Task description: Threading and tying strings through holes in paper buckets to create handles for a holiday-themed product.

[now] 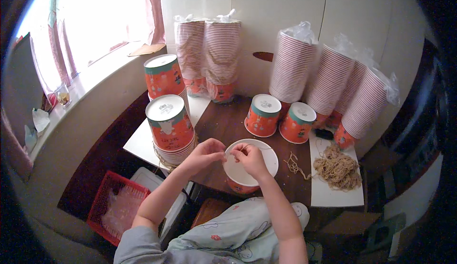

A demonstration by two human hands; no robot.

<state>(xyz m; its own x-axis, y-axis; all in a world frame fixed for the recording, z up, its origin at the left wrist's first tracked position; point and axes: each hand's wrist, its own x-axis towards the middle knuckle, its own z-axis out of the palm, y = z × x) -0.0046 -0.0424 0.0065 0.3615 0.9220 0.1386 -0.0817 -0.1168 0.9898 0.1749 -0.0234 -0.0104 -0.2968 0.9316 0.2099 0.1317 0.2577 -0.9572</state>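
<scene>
Upright on the table, a white-lined orange paper bucket [266, 161] has its mouth facing up. Over its left rim, my left hand [208, 153] is pinched, thumb against fingertips; whatever lies in the pinch is too small to make out. My right hand [250, 159] is closed above the bucket's mouth, close to the left one, with what looks like a bit of tan twine at its fingers. A thin strand crosses the rim to the right of that hand. Beside the bucket lies a loose length of twine [297, 165].
A heap of twine [338, 169] lies on a white board at right. Two upturned buckets [265, 114] stand behind. Bagged bucket stacks [293, 66] line the wall. Nearer left is an upturned stack [170, 123]; below it sits a red basket [116, 204].
</scene>
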